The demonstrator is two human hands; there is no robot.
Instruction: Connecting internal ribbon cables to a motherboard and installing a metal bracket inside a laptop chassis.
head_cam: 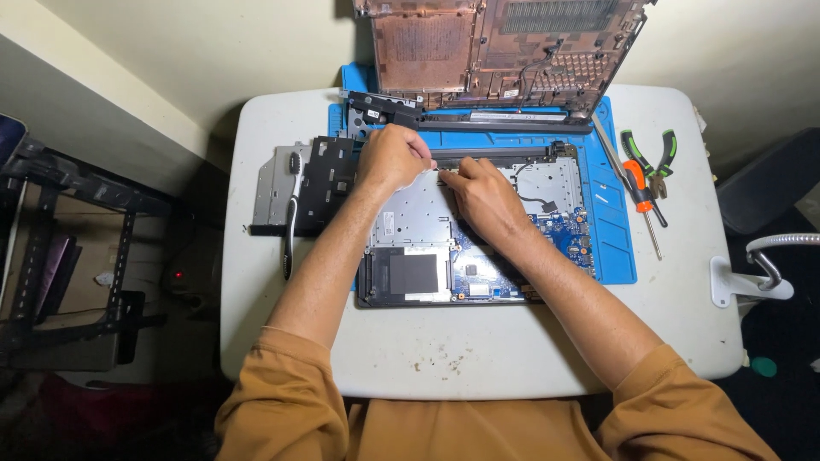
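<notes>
An opened laptop chassis point(410, 222) lies on a blue work mat point(617, 248), its silver shield plate and blue circuit board exposed. My left hand point(391, 158) hovers over the chassis's far left corner, fingers pinched together on something too small to make out. My right hand point(483, 195) rests on the silver plate beside it, fingertips pressing near the far edge. The two hands almost touch. The removed bottom cover point(500, 51) stands tilted up at the back of the table.
A silver optical drive point(272, 183) and a black bracket panel point(329, 179) lie left of the mat, with a toothbrush point(291, 218) across them. An orange-handled screwdriver point(641, 198) and green pliers point(653, 158) lie at the right. A white table point(478, 358) holds everything; a shelf stands left.
</notes>
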